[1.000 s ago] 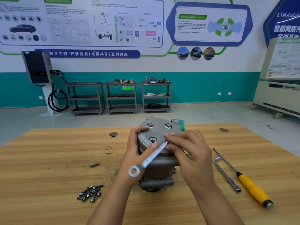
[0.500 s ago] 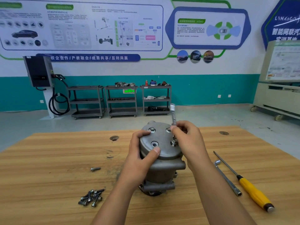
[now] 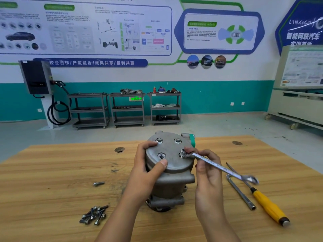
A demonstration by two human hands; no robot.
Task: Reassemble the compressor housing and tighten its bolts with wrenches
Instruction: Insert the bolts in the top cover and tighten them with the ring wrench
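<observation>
On the bench (image 3: 52, 172), left hand (image 3: 146, 173) clasps the housing (image 3: 172, 161); right hand (image 3: 208, 173) merely pinches the wrench (image 3: 218, 165), which may slip off the 3 o'clock bolt (image 3: 183, 152).

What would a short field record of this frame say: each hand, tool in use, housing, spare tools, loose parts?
left hand: grips the compressor housing at the left edge of its cover, thumb on top
right hand: holds the wrench by its shank
wrench: one end on the near-right bolt, other end out to the right
compressor housing: upright on the table
spare tools: L-shaped wrench and yellow-handled screwdriver, right of the housing
loose parts: bolt pile near left; single bolt farther back
</observation>
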